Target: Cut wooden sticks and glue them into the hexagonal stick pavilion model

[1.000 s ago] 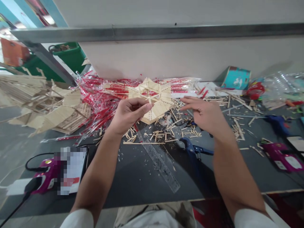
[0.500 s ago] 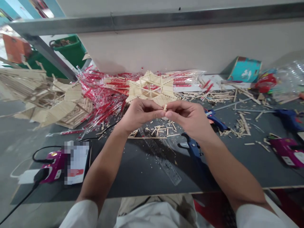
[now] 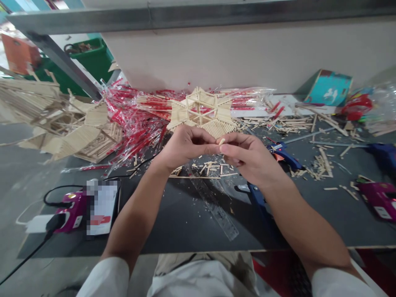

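Observation:
Both my hands meet over the middle of the table, fingertips pinched on one short piece of wooden stick (image 3: 222,142). My left hand (image 3: 192,144) closes on it from the left. My right hand (image 3: 247,152) grips it from the right, thumb and fingers pressed together. Just behind them stands a star-shaped stick model (image 3: 201,109) with an open hexagonal frame in its centre. Cut stick bits (image 3: 210,168) lie below my hands, beside a clear ruler (image 3: 216,208). A blue glue gun (image 3: 260,200) is partly hidden under my right forearm.
A larger stick construction (image 3: 64,128) fills the far left, next to red-and-clear plastic wrappers (image 3: 130,119). Another blue glue gun (image 3: 286,156) lies to the right. A phone (image 3: 103,210) and a purple power strip (image 3: 72,208) sit at left. A teal box (image 3: 330,88) leans against the wall.
The view has shifted slightly. My hands stay together, and the short stick piece between my fingertips has tilted further over.

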`<state>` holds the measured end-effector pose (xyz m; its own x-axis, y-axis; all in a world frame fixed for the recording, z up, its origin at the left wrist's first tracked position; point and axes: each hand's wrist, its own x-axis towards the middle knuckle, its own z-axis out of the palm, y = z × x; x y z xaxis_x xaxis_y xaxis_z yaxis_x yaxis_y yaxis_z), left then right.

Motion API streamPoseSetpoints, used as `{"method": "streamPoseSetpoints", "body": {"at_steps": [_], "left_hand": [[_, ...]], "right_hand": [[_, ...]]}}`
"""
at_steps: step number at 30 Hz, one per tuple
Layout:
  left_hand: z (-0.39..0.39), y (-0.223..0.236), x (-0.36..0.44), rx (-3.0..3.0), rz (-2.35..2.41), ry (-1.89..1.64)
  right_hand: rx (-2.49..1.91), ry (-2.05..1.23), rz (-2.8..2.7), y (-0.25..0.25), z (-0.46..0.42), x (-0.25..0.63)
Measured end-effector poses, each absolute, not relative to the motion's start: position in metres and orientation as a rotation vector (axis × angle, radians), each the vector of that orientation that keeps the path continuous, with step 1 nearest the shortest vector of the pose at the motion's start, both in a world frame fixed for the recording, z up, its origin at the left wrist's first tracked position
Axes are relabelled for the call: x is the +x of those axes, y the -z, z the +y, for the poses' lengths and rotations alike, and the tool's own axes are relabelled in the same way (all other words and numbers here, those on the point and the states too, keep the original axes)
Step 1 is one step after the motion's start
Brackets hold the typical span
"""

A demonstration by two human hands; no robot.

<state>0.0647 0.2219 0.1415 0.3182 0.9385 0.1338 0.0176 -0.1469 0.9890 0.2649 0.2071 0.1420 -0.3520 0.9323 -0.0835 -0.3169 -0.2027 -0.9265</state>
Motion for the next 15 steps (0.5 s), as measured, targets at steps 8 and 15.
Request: {"method": "streamPoseSetpoints", "body": {"at_steps": [8, 15], "left_hand": [[0.217, -0.15, 0.066, 1.601, 0.93, -1.035], [0.25, -0.137, 0.007, 1.405, 1.334, -1.572]], "right_hand": [[-0.782, -1.838, -1.034, -0.139, 0.21, 0.268], [-0.741, -1.65, -1.087, -0.144, 0.22, 0.279]]}}
